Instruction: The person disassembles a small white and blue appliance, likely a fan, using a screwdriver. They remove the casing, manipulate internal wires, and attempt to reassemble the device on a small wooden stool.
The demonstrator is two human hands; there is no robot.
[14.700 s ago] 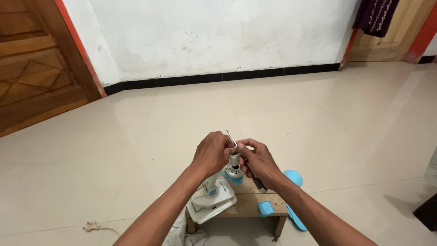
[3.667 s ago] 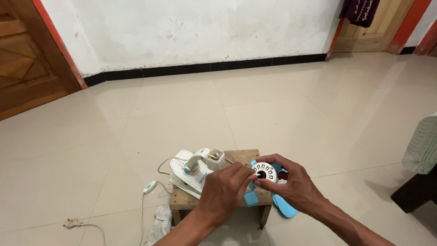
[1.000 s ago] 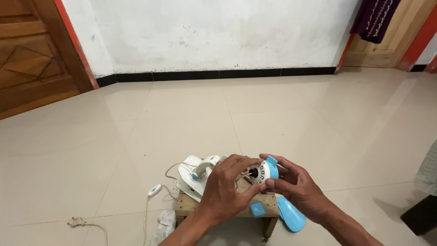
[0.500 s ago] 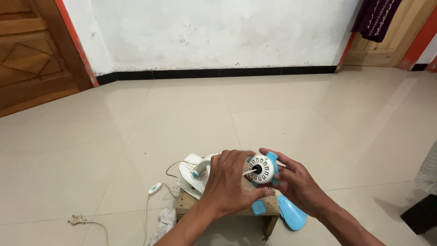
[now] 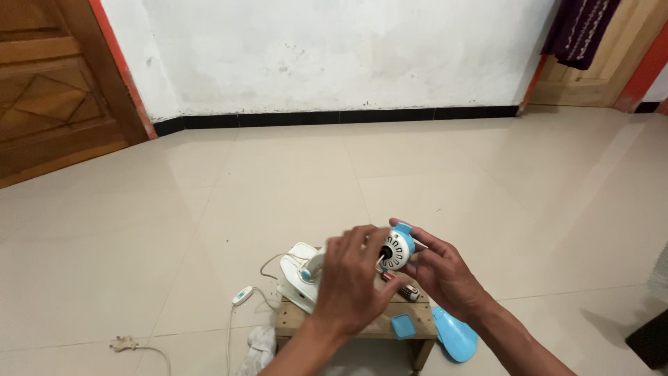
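Glossy cream tile floor (image 5: 452,174), small wooden stool (image 5: 376,324) low center, my right hand (image 5: 445,275) gripping the round white vented motor housing (image 5: 396,249) from the right, left hand (image 5: 351,282) pinching at its center hub, white fan base (image 5: 299,282) just left.

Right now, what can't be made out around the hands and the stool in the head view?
- Left hand grip: the hand's back hides it; fingertips blurred.
- Round white-and-blue slotted part: its rear sits behind the right hand.
- White base unit: partly behind the left hand.
- Wooden stool: legs cut off by the bottom edge.
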